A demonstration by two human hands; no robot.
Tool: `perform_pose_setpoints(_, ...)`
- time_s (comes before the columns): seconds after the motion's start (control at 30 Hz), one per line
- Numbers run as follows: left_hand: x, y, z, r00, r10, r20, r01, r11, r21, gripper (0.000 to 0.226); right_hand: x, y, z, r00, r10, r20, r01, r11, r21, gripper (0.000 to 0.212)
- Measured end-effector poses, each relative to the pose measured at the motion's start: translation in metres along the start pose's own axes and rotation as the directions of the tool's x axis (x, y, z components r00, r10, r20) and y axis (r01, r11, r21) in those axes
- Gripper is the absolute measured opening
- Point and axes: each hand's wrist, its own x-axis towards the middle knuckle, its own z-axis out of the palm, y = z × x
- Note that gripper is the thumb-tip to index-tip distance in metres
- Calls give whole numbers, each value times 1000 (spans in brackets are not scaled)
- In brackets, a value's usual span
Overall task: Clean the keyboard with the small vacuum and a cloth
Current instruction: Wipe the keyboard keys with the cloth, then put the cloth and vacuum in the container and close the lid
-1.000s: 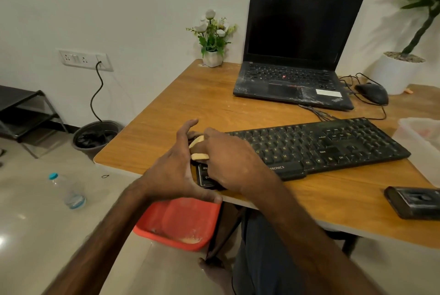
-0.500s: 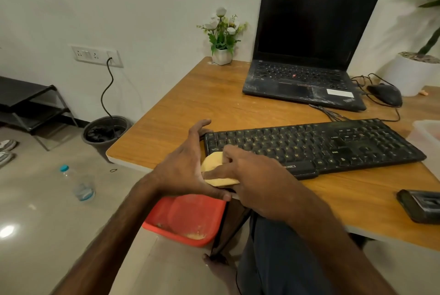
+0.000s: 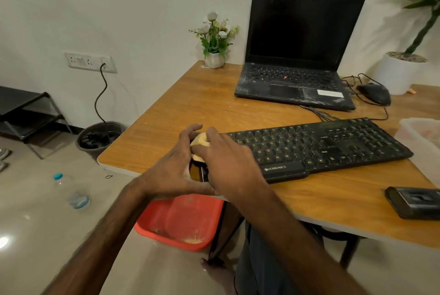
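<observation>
A black keyboard (image 3: 321, 147) lies near the front of the wooden desk (image 3: 195, 106). My left hand (image 3: 169, 173) grips its left end, thumb along the front edge and fingers curled over the far corner. My right hand (image 3: 228, 163) presses a yellow cloth (image 3: 200, 142) onto the keyboard's left end, with its fingers bent over the cloth. Most of the cloth is hidden under that hand. A flat black device (image 3: 414, 201), possibly the small vacuum, lies at the desk's front right, away from both hands.
An open laptop (image 3: 295, 73), a mouse (image 3: 375, 93) with its cable and a small flower pot (image 3: 214, 58) stand at the back. A translucent box (image 3: 423, 135) sits at the right edge. Below the desk are a red basin (image 3: 181, 220), a bottle (image 3: 71, 192) and a dark bin (image 3: 100, 137).
My right hand has slid the cloth from the keyboard's front-left edge up toward its far-left corner. My left hand has kept its hold on the left end.
</observation>
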Motion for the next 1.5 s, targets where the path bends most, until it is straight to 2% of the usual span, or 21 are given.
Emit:
perform_pose_setpoints(0.07, 1, 0, 0, 1000, -24, 0, 24, 999, -24, 134, 13, 8, -1, 1000, 3, -28, -3, 1000, 4, 42)
perform_pose_setpoints(0.2, 2, 0, 0, 999, -52, -10, 52, 997, -59, 130, 20, 39, -10, 996, 77, -37, -76, 997, 33, 42)
perform_pose_setpoints(0.3, 2, -2, 0, 999, -45, -31, 43, 998, -54, 130, 5, 83, -14, 970, 241, -35, -238, 968, 77, 45)
perform_pose_setpoints(0.43, 3, -5, 0, 999, -46, -28, 44, 997, -66, 123, -30, 131, -25, 884, 465, -46, -462, 885, 55, 50)
perform_pose_setpoints(0.53, 3, -6, 0, 999, -48, -26, 46, 997, -55, 122, -58, 131, -29, 842, 539, -17, -539, 842, 23, 58)
perform_pose_setpoints(0.73, 0, -4, 1, 998, -46, -31, 45, 999, -18, 119, -92, 92, -19, 862, 507, -10, -505, 861, 63, 64)
perform_pose_setpoints(0.87, -1, -3, -2, 998, -68, -6, 67, 996, -57, 115, -103, 73, -11, 879, 475, -43, -467, 876, 123, 63)
perform_pose_setpoints(1.0, -3, 0, -3, 996, -85, -3, 84, 990, -115, 108, -105, 80, -1, 876, 467, -121, -412, 855, 315, 53)
perform_pose_setpoints(1.13, -6, 12, -2, 994, -105, -20, 99, 978, -183, 111, -111, 95, 7, 828, 511, -230, -275, 728, 628, 43)
perform_pose_setpoints(1.23, -8, 31, 6, 980, -101, -170, 67, 978, -198, 101, -115, 102, 4, 781, 595, -186, -197, 519, 832, 33)
perform_pose_setpoints(1.3, -8, 46, 16, 950, -47, -308, 1, 989, -147, 90, -116, 106, 2, 749, 647, -145, -168, 397, 903, 24)
perform_pose_setpoints(1.37, -4, 67, 31, 923, 25, -385, -70, 992, -102, 84, -117, 112, 0, 726, 679, -109, -135, 296, 946, 18)
perform_pose_setpoints(1.47, 12, 107, 62, 912, 60, -407, -121, 985, -126, 65, -122, 116, -10, 742, 670, -18, -88, 124, 988, 19)
perform_pose_setpoints(1.5, 19, 119, 71, 914, 44, -403, -106, 985, -135, 66, -124, 116, -14, 758, 652, 10, -65, 60, 996, 20)
